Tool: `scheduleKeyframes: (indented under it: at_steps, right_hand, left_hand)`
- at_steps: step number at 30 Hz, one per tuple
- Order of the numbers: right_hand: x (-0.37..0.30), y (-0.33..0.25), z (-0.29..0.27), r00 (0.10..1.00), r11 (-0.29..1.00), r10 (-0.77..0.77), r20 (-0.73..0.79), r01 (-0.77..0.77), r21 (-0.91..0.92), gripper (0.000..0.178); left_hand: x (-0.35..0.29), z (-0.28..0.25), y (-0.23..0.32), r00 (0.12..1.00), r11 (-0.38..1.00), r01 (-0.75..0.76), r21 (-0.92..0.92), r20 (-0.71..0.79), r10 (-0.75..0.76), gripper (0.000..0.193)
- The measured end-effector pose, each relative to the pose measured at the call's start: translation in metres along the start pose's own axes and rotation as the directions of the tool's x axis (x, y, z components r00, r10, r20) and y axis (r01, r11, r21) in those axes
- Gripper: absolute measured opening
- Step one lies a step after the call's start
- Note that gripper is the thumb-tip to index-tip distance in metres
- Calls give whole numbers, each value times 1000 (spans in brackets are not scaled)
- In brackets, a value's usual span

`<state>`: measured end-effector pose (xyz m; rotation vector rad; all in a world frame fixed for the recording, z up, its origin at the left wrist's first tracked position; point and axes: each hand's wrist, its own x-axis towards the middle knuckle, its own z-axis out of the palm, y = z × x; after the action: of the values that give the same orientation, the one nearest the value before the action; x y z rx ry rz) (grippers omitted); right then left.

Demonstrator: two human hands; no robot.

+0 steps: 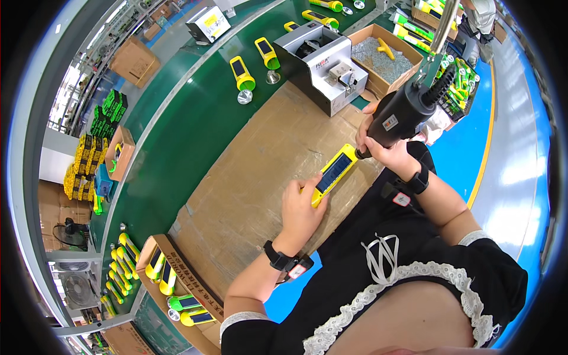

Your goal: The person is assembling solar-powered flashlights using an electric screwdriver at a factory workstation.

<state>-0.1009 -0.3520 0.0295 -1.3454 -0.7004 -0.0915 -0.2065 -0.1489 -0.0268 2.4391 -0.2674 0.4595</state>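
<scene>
A yellow flashlight body with a dark solar panel (335, 172) lies on the cardboard sheet. My left hand (303, 207) grips its near end, thumb and fingers along the sides. In my right hand (384, 148) is a black electric screwdriver (396, 118), my fingers wrapped round its barrel. The tool is tilted, its tip down at the far end of the flashlight body. Whether the bit touches a screw there is hidden. A coiled metal spring (444, 26) runs upward from the tool.
A grey and black screw feeder (324, 66) stands beyond the cardboard sheet (248, 171), beside a carton of screws (370, 58) with a yellow piece in it. Yellow flashlights (241, 72) lie on the green bench (195, 118). Another carton (195, 290) of flashlights is at lower left.
</scene>
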Motion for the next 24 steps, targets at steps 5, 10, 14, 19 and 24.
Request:
scheduleKeyframes:
  at_steps: [5,10,14,19,24]
  right_hand:
    - [27,-23,-4,996,998,-28,-83,32,53,61]
    - [86,-29,-24,916,948,-313,-251,284,-146,55]
    - [126,-11,-38,891,952,-306,-336,290,-99,51]
    - [140,13,-42,920,969,-243,-308,215,-123,32]
    - [146,17,-40,957,991,-126,-261,108,-82,34]
  left_hand:
    - [0,0,0,1000,1000,-27,7,-8,27,44]
    - [1,-2,1,999,999,-31,-15,-9,31,44]
    - [-1,-1,1,1000,1000,-22,-17,-14,22,44]
    - [-3,-2,3,999,1000,4,20,33,-4,43]
    - [-3,-2,2,999,999,12,34,49,-13,43]
